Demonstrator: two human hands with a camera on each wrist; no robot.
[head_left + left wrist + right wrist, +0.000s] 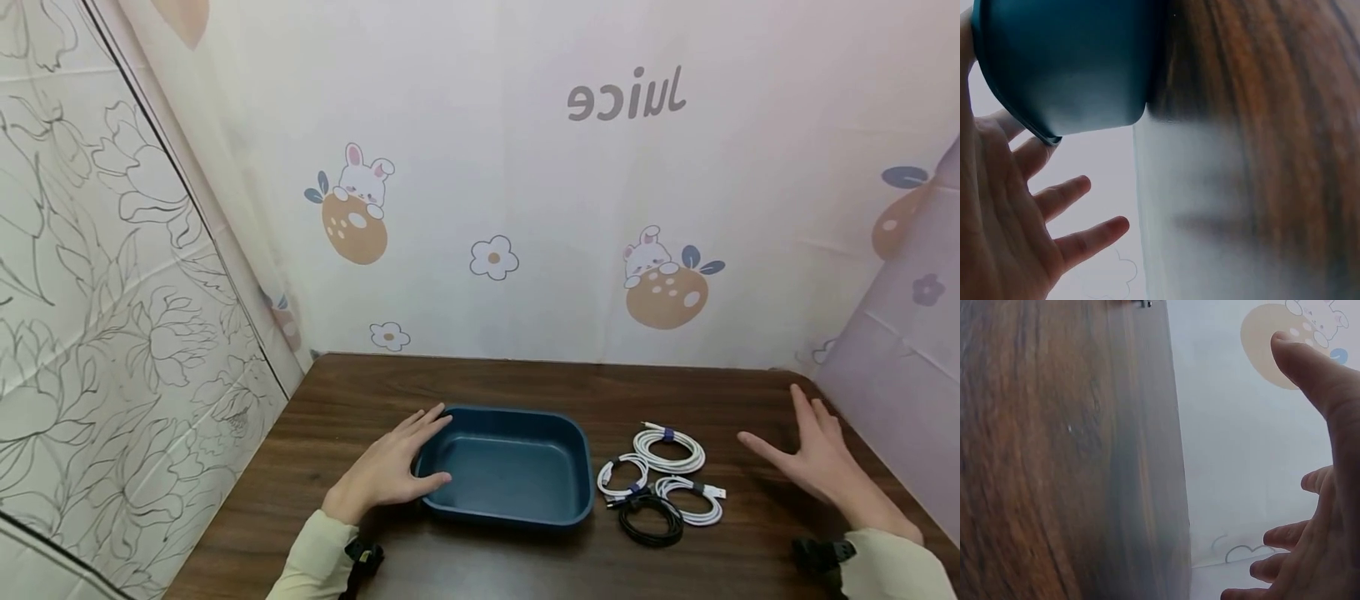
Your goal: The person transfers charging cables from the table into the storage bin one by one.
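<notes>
A dark teal rectangular tray sits on the wooden table. My left hand is spread at its left end, fingers and thumb right at the rim; in the left wrist view the spread fingers show beside the tray's outer wall. To the right of the tray lie three coiled white cables: one at the back, one at the left and one at the right. A coiled black cable lies in front of them. My right hand hovers right of the coils, fingers spread, holding nothing.
The table's back edge meets a printed curtain. A floral sheet hangs on the left and a lilac one on the right. Dark straps with small devices are on both wrists.
</notes>
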